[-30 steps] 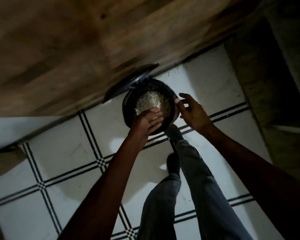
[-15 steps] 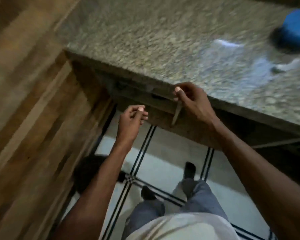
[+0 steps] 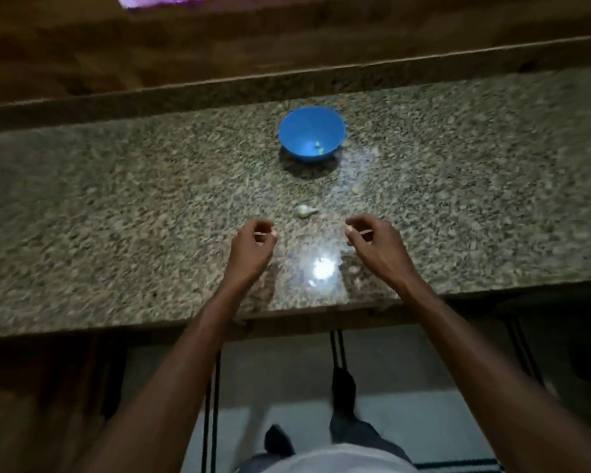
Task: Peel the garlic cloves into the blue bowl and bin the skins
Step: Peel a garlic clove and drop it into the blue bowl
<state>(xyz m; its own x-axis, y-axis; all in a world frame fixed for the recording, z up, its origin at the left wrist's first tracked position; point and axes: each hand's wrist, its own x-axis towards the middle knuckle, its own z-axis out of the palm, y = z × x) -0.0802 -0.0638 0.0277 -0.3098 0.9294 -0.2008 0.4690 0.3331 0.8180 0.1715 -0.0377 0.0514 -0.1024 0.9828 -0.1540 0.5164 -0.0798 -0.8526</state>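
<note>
A blue bowl (image 3: 312, 134) stands on the speckled granite counter (image 3: 116, 216), with two small pale pieces at its bottom. An unpeeled garlic clove (image 3: 303, 211) lies on the counter in front of the bowl, and a second small clove (image 3: 356, 189) lies to its right. My left hand (image 3: 253, 249) hovers just left of the nearer clove, fingers loosely curled with nothing in them. My right hand (image 3: 372, 242) hovers to the clove's right, also loosely curled and empty. Neither hand touches a clove. The bin is out of view.
A raised granite ledge (image 3: 287, 87) runs behind the bowl, with wood panelling beyond it. The counter's front edge (image 3: 185, 324) is below my wrists. White tiled floor (image 3: 280, 387) and my feet show under it. A bright lamp glare (image 3: 322, 268) sits between my hands.
A second ago both hands were over the open bin on the floor. The view has swung up to the counter, and both hands now hover near the garlic clove.
</note>
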